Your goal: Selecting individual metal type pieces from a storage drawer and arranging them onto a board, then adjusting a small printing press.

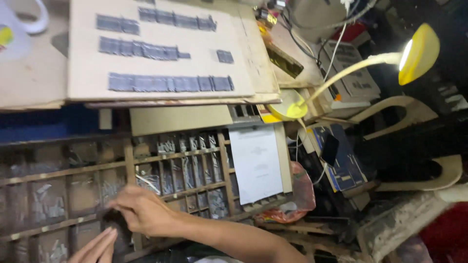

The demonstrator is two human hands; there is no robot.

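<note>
Across the cluttered workbench a wooden compartment tray (pixel 127 160) lies flat, its thin slats dividing it into many small cells, most of them holding loose grey metal slugs (pixel 46 207). Above it a cardboard sheet (pixel 87 73) rests on a stack of card, and on it stand several rows of dark metal blocks (pixel 170 84) set edge to edge. A white sheet of paper (pixel 256 163) lies over the tray's right end, and a yellow gooseneck lamp (pixel 418 52) bends in from the right, lit, above books, cables and a pale plastic chair (pixel 414 109) in a dim, crowded room. A white mug (pixel 19 24) sits at the upper left corner. The right hand (pixel 141 209) reaches across from the lower right, its fingers curled together and pinching down over a dark cell (pixel 114 219) near the tray's front edge; blur hides whether a slug is between them. The left hand (pixel 95 247) enters at the bottom edge just beside that cell, fingers straight and together, holding nothing that shows.
</note>
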